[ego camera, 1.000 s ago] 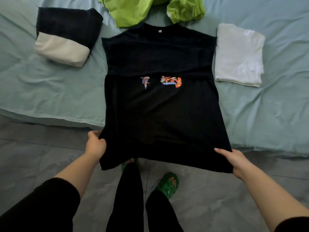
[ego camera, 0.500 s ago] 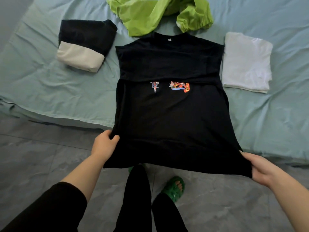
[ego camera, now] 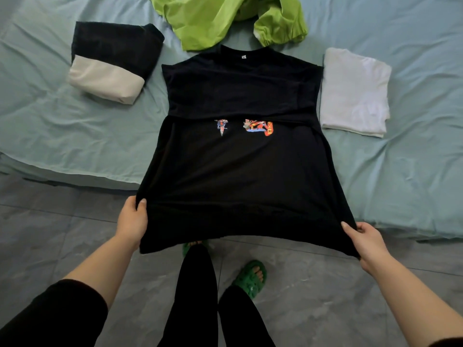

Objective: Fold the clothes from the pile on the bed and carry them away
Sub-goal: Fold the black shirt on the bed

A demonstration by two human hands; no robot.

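A black T-shirt with a small coloured print lies collar-away on the bed, its sleeves folded in and its hem hanging past the bed's near edge. My left hand grips the hem's left corner, thumb on top. At the hem's right corner, my right hand pinches the cloth. Between both hands the hem is stretched and lifted above the floor.
On the pale blue-green bed sheet lie a folded black-and-cream garment at the left, a folded white garment at the right, and a crumpled lime-green garment beyond the collar. My legs and green slippers stand on grey floor tiles.
My hands have kept hold of the hem corners and shifted it slightly up and toward the bed. The head camera has moved closer over the shirt.
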